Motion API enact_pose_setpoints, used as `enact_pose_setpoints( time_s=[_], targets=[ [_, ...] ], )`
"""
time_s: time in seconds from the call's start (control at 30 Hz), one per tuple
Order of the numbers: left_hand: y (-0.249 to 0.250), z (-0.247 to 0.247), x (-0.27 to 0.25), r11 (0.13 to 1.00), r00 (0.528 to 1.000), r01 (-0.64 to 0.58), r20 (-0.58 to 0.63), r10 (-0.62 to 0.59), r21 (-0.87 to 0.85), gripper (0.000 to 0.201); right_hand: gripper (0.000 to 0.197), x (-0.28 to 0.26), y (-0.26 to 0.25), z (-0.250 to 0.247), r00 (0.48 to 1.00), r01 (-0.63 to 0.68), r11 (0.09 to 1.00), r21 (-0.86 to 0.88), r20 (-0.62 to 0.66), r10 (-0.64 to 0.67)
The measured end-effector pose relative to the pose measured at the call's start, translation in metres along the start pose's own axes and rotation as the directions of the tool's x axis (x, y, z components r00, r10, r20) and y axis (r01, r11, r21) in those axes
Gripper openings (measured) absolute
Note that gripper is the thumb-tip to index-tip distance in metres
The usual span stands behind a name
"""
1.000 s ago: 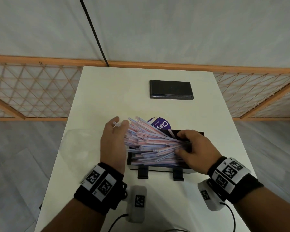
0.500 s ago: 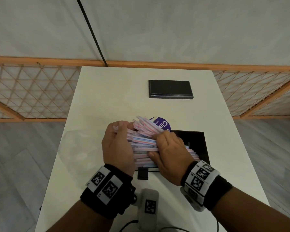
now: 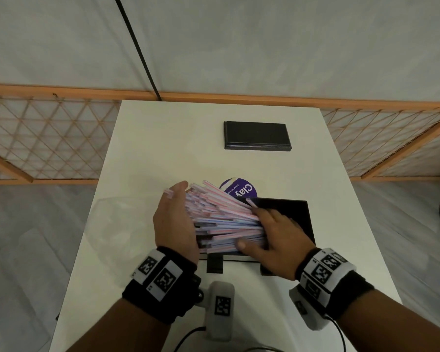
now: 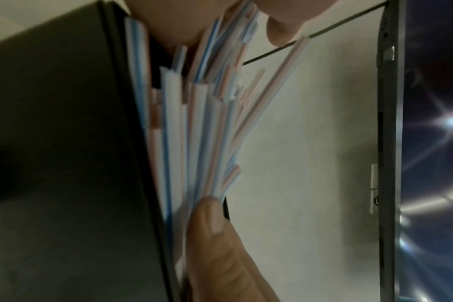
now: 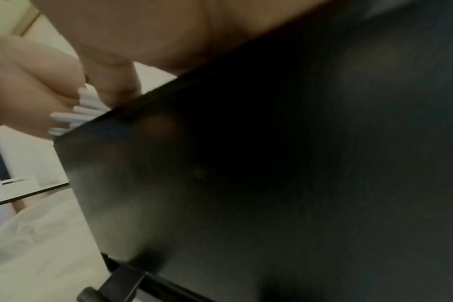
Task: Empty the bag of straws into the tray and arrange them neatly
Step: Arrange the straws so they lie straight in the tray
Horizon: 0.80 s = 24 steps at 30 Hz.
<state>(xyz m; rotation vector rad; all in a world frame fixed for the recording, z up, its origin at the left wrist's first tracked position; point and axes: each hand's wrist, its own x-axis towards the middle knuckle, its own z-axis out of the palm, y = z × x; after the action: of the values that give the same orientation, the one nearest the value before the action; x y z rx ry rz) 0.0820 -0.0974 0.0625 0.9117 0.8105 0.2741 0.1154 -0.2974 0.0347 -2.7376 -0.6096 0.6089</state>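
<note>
A loose fan of pink and blue striped straws (image 3: pixel 221 219) lies across the left part of the black tray (image 3: pixel 292 212), their left ends sticking out past its edge. My left hand (image 3: pixel 174 217) stands on edge with straight fingers against those left ends; one straw pokes out between the fingers. In the left wrist view the thumb (image 4: pixel 212 228) touches the straws (image 4: pixel 194 122) beside the tray wall (image 4: pixel 65 143). My right hand (image 3: pixel 272 229) lies flat on the right part of the pile, thumb at its near side. The right wrist view shows mostly the dark tray (image 5: pixel 272 183) and a few straw ends (image 5: pixel 85 110).
A clear plastic bag (image 3: pixel 117 219) lies on the white table (image 3: pixel 163 148) left of my left hand. A purple round label (image 3: pixel 239 190) sits behind the straws. A black rectangular block (image 3: pixel 257 135) rests at the back. Two black feet (image 3: pixel 215 265) jut from the tray's near edge.
My right hand went from the straws' right ends to the middle of the pile, then slid back right and flattened. The left hand stayed against the left ends.
</note>
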Motion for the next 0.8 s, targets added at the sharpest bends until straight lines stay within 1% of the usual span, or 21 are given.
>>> enact_pose_setpoints(
  time_s=[0.07, 0.17, 0.27, 0.33, 0.4, 0.47, 0.57, 0.63, 0.7, 0.73, 0.8],
  targets=[
    [-0.004, 0.001, 0.0, 1.0, 1.0, -0.021, -0.003, 0.021, 0.013, 0.025, 0.096, 0.002, -0.005, 0.004, 1.0, 0.012, 0.999, -0.029, 0.004, -0.012],
    [-0.005, -0.002, -0.002, 0.997, 0.997, -0.075, -0.007, 0.075, -0.022, 0.032, 0.081, 0.005, -0.019, 0.004, 0.997, 0.064, 0.998, -0.019, -0.05, -0.065],
    [-0.002, -0.004, -0.006, 0.996, 0.998, -0.056, 0.037, 0.059, -0.076, 0.028, 0.07, 0.007, -0.031, 0.007, 0.99, 0.084, 0.996, -0.009, -0.113, -0.084],
    [0.001, -0.004, -0.005, 0.995, 0.998, -0.051, 0.036, 0.054, -0.09, 0.025, 0.066, 0.008, -0.037, 0.01, 0.985, 0.091, 0.996, -0.012, -0.146, -0.091],
    [0.003, -0.006, -0.001, 0.99, 0.998, -0.061, -0.004, 0.061, -0.129, 0.019, 0.068, 0.007, -0.038, 0.012, 0.986, 0.09, 0.995, -0.033, -0.135, -0.094],
    [0.005, -0.008, 0.004, 0.984, 0.994, -0.107, -0.044, 0.102, -0.145, 0.014, 0.075, 0.004, -0.034, 0.01, 0.989, 0.07, 0.997, -0.034, -0.131, -0.074],
    [0.005, -0.009, 0.006, 0.98, 0.993, -0.115, -0.032, 0.111, -0.161, 0.008, 0.086, -0.002, -0.022, 0.0, 0.979, 0.031, 0.999, -0.041, -0.199, -0.038],
    [0.002, -0.007, 0.005, 0.984, 0.994, -0.106, -0.038, 0.102, -0.144, 0.025, 0.088, -0.005, -0.015, -0.008, 0.967, 0.011, 0.993, -0.119, -0.253, -0.041],
    [-0.004, -0.005, 0.0, 0.99, 0.995, -0.097, -0.022, 0.095, -0.098, 0.038, 0.086, -0.005, -0.014, -0.013, 0.97, 0.008, 0.977, -0.215, -0.237, -0.06],
    [-0.008, -0.003, -0.002, 0.993, 0.996, -0.091, -0.01, 0.091, -0.075, 0.039, 0.086, -0.003, -0.014, -0.014, 0.977, 0.01, 0.967, -0.255, -0.202, -0.064],
    [-0.012, -0.002, -0.005, 0.995, 0.996, -0.089, -0.006, 0.089, -0.046, 0.035, 0.088, 0.001, -0.012, -0.017, 0.991, 0.018, 0.954, -0.299, -0.12, -0.057]
  ],
)
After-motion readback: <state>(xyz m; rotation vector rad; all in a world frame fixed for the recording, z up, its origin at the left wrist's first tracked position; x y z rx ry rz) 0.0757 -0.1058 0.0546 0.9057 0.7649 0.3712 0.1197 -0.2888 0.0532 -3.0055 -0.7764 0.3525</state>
